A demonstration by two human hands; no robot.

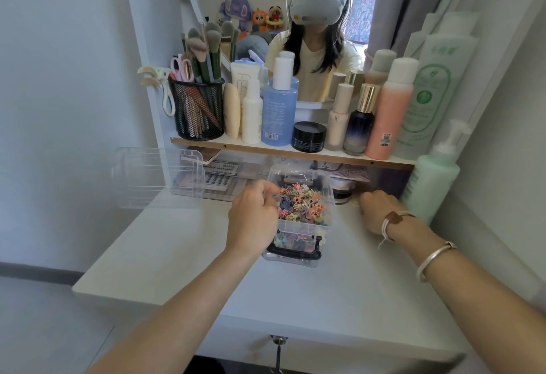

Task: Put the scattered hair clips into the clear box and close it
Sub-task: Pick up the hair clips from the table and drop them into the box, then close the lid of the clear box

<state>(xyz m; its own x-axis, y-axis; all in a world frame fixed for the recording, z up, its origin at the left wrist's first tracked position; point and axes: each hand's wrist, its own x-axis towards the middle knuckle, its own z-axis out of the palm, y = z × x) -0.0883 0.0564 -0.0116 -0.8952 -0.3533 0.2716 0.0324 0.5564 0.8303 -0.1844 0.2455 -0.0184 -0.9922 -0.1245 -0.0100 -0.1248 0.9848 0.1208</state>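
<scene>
The clear box (pixel 301 227) stands in the middle of the white tabletop, open and holding several small pastel hair clips (pixel 301 204). A black latch handle (pixel 292 252) hangs on its near side. Its clear lid (pixel 159 178) lies off to the left, tilted against the back. My left hand (pixel 254 211) is at the box's left rim, with thumb and forefinger pinched together at the edge of the clip pile. My right hand (pixel 381 211) rests to the right of the box, fingers curled down onto the table under the shelf. What the fingers hold is hidden.
A wooden shelf (pixel 251 149) above the table carries bottles, a black jar (pixel 308 136) and a mesh brush cup (pixel 199 108). A green pump bottle (pixel 431 178) stands close to my right hand. Trays of cosmetics sit under the shelf behind the box.
</scene>
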